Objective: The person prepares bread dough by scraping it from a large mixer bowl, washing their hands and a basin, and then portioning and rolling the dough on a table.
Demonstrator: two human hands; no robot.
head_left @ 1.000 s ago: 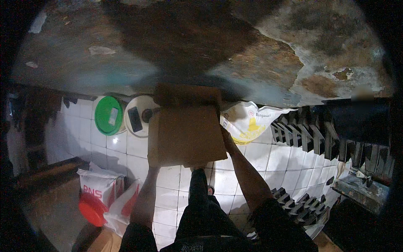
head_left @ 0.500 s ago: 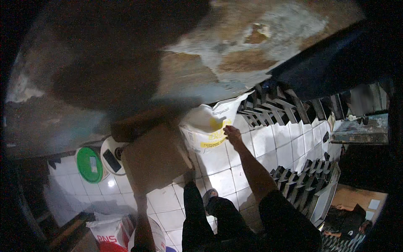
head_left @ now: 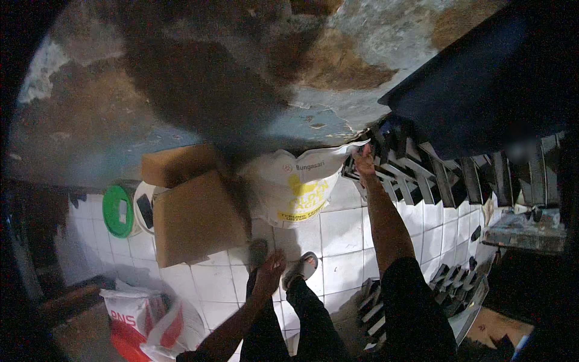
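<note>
A white sack with yellow printing stands on the tiles against the stained wall. My right hand reaches to its upper right corner, with fingers closed on the edge. My left hand is in the air above my feet, apart from the sack, fingers loosely bent and nothing seen in them. To the left of the sack stands a brown cardboard box, flaps raised; its inside is hidden from me.
A bucket with a green lid stands left of the box, beside a white container bearing a dark phone-like object. Red and white sacks lie lower left. Stacked dark metal pieces line the wall to the right, with more metal pieces nearer.
My right hand has moved up and right from the sack's side to its corner, and the sack's top is spread wider. My left hand has left the box and moved right.
</note>
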